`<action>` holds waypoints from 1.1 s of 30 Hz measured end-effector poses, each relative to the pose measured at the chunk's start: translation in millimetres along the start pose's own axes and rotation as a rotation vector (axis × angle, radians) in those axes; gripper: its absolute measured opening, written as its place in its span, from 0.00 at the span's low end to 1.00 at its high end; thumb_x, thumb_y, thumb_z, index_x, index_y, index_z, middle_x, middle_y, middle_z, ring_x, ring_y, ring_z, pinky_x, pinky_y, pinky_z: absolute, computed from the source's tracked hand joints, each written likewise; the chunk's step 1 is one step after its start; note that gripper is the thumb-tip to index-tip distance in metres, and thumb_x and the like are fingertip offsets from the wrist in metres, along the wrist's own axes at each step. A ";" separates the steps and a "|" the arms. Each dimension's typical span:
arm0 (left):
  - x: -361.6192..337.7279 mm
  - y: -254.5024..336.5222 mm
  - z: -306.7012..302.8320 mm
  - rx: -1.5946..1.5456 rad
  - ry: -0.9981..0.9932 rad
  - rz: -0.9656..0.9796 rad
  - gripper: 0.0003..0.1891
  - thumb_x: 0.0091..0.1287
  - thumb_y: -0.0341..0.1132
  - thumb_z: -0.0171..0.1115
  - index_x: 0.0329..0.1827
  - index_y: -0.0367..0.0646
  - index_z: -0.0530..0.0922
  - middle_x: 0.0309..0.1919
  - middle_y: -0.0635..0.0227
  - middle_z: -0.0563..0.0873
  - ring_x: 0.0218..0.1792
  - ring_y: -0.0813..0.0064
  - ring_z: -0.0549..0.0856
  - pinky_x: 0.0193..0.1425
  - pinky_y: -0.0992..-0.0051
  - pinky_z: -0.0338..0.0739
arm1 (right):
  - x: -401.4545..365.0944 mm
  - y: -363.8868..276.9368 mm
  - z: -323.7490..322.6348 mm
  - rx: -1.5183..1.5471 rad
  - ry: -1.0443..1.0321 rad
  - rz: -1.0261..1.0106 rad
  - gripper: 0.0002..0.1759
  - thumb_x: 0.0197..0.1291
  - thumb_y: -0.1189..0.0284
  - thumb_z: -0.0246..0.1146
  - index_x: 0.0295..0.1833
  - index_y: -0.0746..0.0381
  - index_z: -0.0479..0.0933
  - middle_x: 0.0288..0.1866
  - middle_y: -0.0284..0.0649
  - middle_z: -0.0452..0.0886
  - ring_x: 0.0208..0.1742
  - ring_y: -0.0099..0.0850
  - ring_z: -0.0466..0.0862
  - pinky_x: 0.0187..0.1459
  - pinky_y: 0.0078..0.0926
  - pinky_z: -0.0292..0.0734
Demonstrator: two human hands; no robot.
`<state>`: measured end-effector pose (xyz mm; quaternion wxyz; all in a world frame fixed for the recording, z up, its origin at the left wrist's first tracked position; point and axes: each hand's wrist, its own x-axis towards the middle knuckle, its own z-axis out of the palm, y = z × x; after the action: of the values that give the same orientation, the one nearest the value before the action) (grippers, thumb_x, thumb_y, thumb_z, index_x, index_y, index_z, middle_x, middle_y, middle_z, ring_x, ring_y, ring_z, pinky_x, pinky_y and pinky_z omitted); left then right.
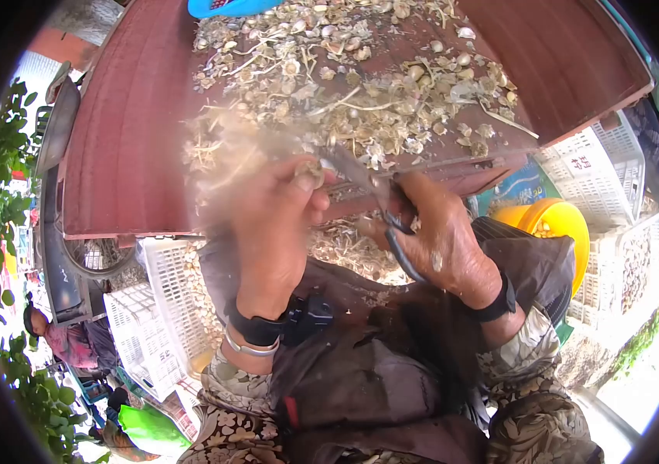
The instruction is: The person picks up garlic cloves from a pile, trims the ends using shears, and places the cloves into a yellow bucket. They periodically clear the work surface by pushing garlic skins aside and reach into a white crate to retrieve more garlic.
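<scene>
My left hand [274, 224], partly smeared by motion, pinches a small garlic bulb [310, 175] between thumb and fingers near the front edge of the reddish-brown table [124, 139]. To its right, my right hand [447, 241] is wrapped around the dark handles of a pair of scissors [397, 246]. The blurred blades point up and left, close to the garlic. Behind both hands, garlic skins, stalks and loose cloves [399, 108] are strewn over the tabletop. A dark apron [376, 379] covers my lap.
A blue basin [233, 8] sits at the table's far edge. White plastic crates [148, 329] stand low on the left, with more crates [588, 174] at right. Beside my right knee is a yellow bucket [569, 232] holding cloves. A person [74, 340] is at far left.
</scene>
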<state>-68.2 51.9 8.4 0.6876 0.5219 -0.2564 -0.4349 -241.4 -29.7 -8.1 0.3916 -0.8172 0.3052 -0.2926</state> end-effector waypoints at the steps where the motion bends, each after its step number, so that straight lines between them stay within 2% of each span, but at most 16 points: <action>1: -0.9 2.5 -2.5 -0.070 0.001 0.016 0.12 0.66 0.26 0.61 0.51 0.34 0.77 0.36 0.67 0.83 0.32 0.81 0.78 0.38 0.83 0.74 | -3.6 2.5 4.5 -0.030 0.000 -0.020 0.26 0.51 0.56 0.73 0.36 0.67 0.70 0.25 0.45 0.72 0.29 0.41 0.78 0.31 0.35 0.70; 4: -4.8 6.3 -0.2 -0.003 0.075 0.067 0.12 0.65 0.24 0.59 0.51 0.32 0.76 0.36 0.66 0.81 0.31 0.79 0.80 0.34 0.83 0.75 | -11.8 6.4 12.2 -0.121 -0.025 -0.032 0.29 0.49 0.52 0.73 0.36 0.67 0.70 0.25 0.50 0.73 0.28 0.52 0.75 0.30 0.40 0.69; 7: -5.7 7.5 -0.2 0.118 0.115 0.083 0.12 0.64 0.23 0.58 0.50 0.31 0.76 0.35 0.66 0.81 0.29 0.78 0.80 0.32 0.83 0.74 | -9.8 6.2 8.1 -0.109 -0.139 0.015 0.28 0.52 0.53 0.71 0.36 0.68 0.71 0.24 0.51 0.72 0.27 0.52 0.75 0.29 0.40 0.69; 10: -1.4 2.6 -8.7 0.158 0.114 0.099 0.12 0.64 0.23 0.59 0.50 0.31 0.76 0.35 0.66 0.80 0.29 0.79 0.79 0.32 0.83 0.74 | -11.0 13.8 14.8 0.048 -0.136 -0.063 0.26 0.53 0.55 0.71 0.34 0.69 0.72 0.23 0.52 0.71 0.26 0.51 0.74 0.28 0.41 0.67; 13: 2.0 -4.9 -17.2 0.080 0.054 0.087 0.12 0.65 0.26 0.60 0.50 0.32 0.76 0.36 0.66 0.80 0.30 0.82 0.77 0.33 0.85 0.72 | -7.3 12.0 15.8 0.124 -0.151 -0.139 0.24 0.57 0.55 0.68 0.29 0.67 0.73 0.19 0.45 0.72 0.19 0.40 0.74 0.23 0.33 0.67; 16: 5.7 -5.6 -19.3 -0.070 0.025 0.029 0.11 0.66 0.26 0.60 0.50 0.33 0.76 0.35 0.65 0.80 0.30 0.83 0.75 0.34 0.86 0.71 | -3.6 -10.3 9.5 0.630 -0.479 0.499 0.26 0.57 0.51 0.68 0.26 0.65 0.74 0.18 0.38 0.74 0.18 0.30 0.77 0.20 0.26 0.67; 19: 2.6 2.3 -26.2 -0.128 -0.016 0.040 0.10 0.66 0.25 0.59 0.49 0.33 0.76 0.36 0.63 0.80 0.31 0.82 0.75 0.35 0.85 0.70 | -3.0 -7.8 20.8 0.760 -0.347 0.602 0.29 0.60 0.46 0.64 0.26 0.63 0.74 0.16 0.30 0.71 0.15 0.16 0.72 0.16 0.17 0.63; 20: -1.2 6.8 -31.9 -0.126 -0.035 0.060 0.10 0.66 0.25 0.58 0.49 0.33 0.77 0.37 0.62 0.80 0.32 0.81 0.75 0.35 0.85 0.70 | -2.3 -4.8 21.5 0.688 -0.299 0.582 0.30 0.61 0.45 0.61 0.24 0.63 0.74 0.16 0.31 0.71 0.14 0.19 0.72 0.16 0.17 0.65; 22: -20.2 19.0 -62.8 -0.041 0.003 0.175 0.09 0.66 0.24 0.57 0.47 0.35 0.78 0.41 0.63 0.80 0.35 0.81 0.75 0.39 0.85 0.71 | -0.1 -5.9 17.8 0.683 -0.242 0.528 0.30 0.61 0.45 0.62 0.24 0.63 0.74 0.16 0.31 0.71 0.14 0.18 0.72 0.16 0.18 0.65; 23: -31.8 29.7 -82.9 -0.092 0.041 0.144 0.09 0.66 0.24 0.57 0.47 0.37 0.78 0.41 0.64 0.79 0.36 0.81 0.74 0.41 0.85 0.71 | 1.4 -8.0 16.2 0.683 -0.213 0.500 0.29 0.61 0.46 0.62 0.24 0.63 0.74 0.15 0.31 0.71 0.14 0.18 0.72 0.16 0.18 0.65; 25: -54.3 46.0 -108.6 -0.031 0.309 0.195 0.05 0.62 0.24 0.62 0.39 0.41 0.81 0.37 0.68 0.83 0.34 0.78 0.79 0.40 0.85 0.73 | 1.1 -11.0 15.3 0.675 -0.217 0.509 0.29 0.60 0.46 0.63 0.23 0.62 0.73 0.15 0.30 0.70 0.14 0.19 0.71 0.16 0.18 0.64; 27: -81.3 49.1 -163.9 -0.049 0.463 0.133 0.05 0.61 0.24 0.63 0.39 0.39 0.80 0.36 0.68 0.81 0.35 0.79 0.78 0.40 0.84 0.73 | -1.2 -8.6 17.0 0.654 -0.249 0.519 0.29 0.60 0.47 0.63 0.23 0.62 0.73 0.15 0.30 0.70 0.14 0.19 0.71 0.16 0.18 0.64; 29: -109.8 32.2 -253.5 -0.096 0.481 0.066 0.06 0.61 0.24 0.62 0.40 0.38 0.80 0.36 0.66 0.81 0.33 0.79 0.77 0.40 0.83 0.73 | -3.4 -7.1 20.8 0.626 -0.281 0.467 0.27 0.64 0.48 0.58 0.28 0.64 0.75 0.16 0.32 0.72 0.15 0.19 0.72 0.17 0.17 0.64; 31: -144.2 6.2 -335.5 -0.110 0.629 -0.021 0.08 0.60 0.25 0.64 0.42 0.36 0.79 0.37 0.64 0.81 0.35 0.78 0.78 0.43 0.82 0.74 | -4.7 -7.9 22.2 0.606 -0.299 0.447 0.27 0.66 0.49 0.56 0.31 0.65 0.76 0.16 0.32 0.73 0.15 0.19 0.72 0.18 0.17 0.65; 32: -152.5 1.1 -353.5 -0.116 0.703 -0.064 0.10 0.60 0.25 0.65 0.43 0.35 0.79 0.38 0.63 0.81 0.37 0.77 0.78 0.44 0.82 0.75 | -5.0 -8.4 22.2 0.601 -0.301 0.453 0.27 0.66 0.50 0.55 0.32 0.65 0.76 0.17 0.33 0.73 0.15 0.19 0.72 0.18 0.17 0.65; 33: -151.8 2.0 -351.9 0.133 0.731 -0.134 0.12 0.59 0.26 0.65 0.45 0.34 0.78 0.40 0.62 0.81 0.40 0.77 0.78 0.46 0.81 0.75 | -4.5 -8.8 22.2 0.596 -0.302 0.458 0.27 0.67 0.50 0.55 0.32 0.65 0.76 0.17 0.33 0.73 0.16 0.19 0.72 0.18 0.17 0.65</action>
<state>141.8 357.5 -88.3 0.6684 0.7017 0.0127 -0.2464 -226.0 -11.7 -13.5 0.7071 -0.6124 0.3203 -0.1500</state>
